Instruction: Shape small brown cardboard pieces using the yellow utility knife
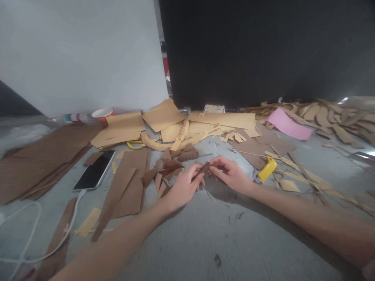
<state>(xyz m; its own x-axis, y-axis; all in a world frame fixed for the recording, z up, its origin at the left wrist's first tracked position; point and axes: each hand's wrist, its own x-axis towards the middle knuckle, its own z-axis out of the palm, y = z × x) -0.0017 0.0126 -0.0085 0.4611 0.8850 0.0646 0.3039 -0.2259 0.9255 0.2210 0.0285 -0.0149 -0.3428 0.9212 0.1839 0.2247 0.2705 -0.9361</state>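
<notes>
Between my two hands, above the grey table, is a small strip of brown paper (pixel 206 167), seemingly folded or rolled. My left hand (pixel 187 181) pinches it from the left, and the fingertips of my right hand (pixel 227 171) grip its right end. Just beyond my left hand lie several cut brown paper pieces (pixel 159 171) in a loose pile, with a dark brown rolled piece (pixel 189 154) behind them. A curved tan form wrapped in paper strips (pixel 158 145) rests farther back. To the right of my right hand is a yellow-handled tool (pixel 268 169).
At left sit a phone (pixel 95 171) with a white cable (pixel 74 214), brown sheets (pixel 49 152), a paper cup (pixel 102 114) and a plastic bottle (pixel 77 118). Tan sheets (pixel 222 119) line the back. At right are a pink sheet (pixel 290 125), paper scraps (pixel 307 177) and heaped curved strips (pixel 331 117).
</notes>
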